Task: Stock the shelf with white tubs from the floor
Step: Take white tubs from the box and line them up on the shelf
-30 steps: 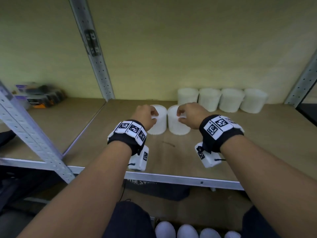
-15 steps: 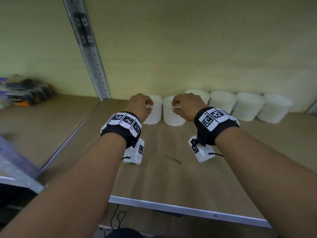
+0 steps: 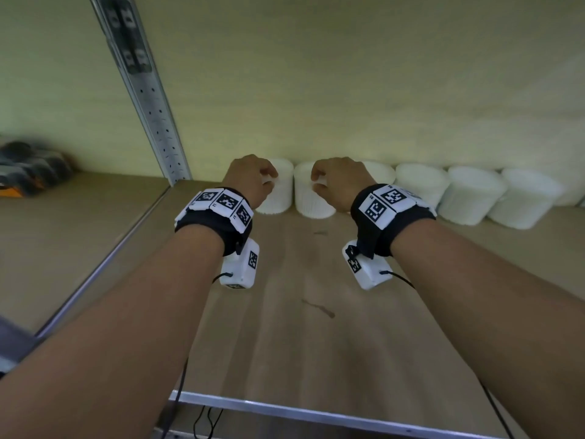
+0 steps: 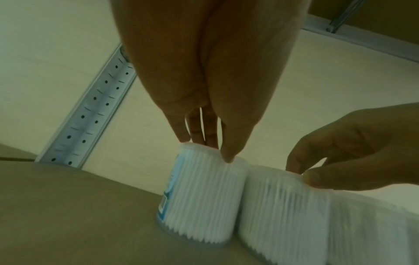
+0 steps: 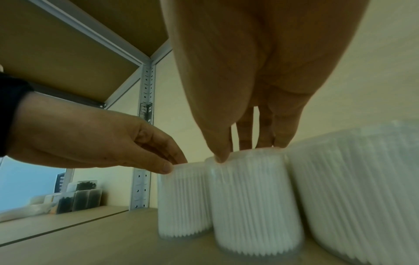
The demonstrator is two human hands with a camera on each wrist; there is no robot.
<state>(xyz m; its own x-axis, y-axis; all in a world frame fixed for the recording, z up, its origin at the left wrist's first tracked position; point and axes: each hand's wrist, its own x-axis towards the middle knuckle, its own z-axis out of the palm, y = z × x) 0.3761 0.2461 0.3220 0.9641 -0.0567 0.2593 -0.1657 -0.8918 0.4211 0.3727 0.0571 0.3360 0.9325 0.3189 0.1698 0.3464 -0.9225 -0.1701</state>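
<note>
Two white tubs stand side by side at the back of the wooden shelf board (image 3: 316, 327). My left hand (image 3: 267, 182) pinches the top rim of the left tub (image 3: 280, 198); the left wrist view shows thumb and fingers of the left hand (image 4: 204, 148) on the left tub (image 4: 201, 197). My right hand (image 3: 316, 182) grips the top of the right tub (image 3: 308, 201) in the same way, and the right wrist view shows the right hand (image 5: 249, 150) on the right tub (image 5: 254, 206). Both tubs rest on the board near the back wall.
More white tubs (image 3: 471, 198) form a row along the back wall to the right, the nearest touching the right tub. A perforated metal upright (image 3: 152, 99) stands at the left. Dark boxes (image 3: 28, 175) sit on the neighbouring shelf. The metal front edge (image 3: 316, 413) is below my forearms.
Both hands have carried the two tubs from mid-shelf back toward the wall, into line with the row. The head camera has moved closer to the shelf.
</note>
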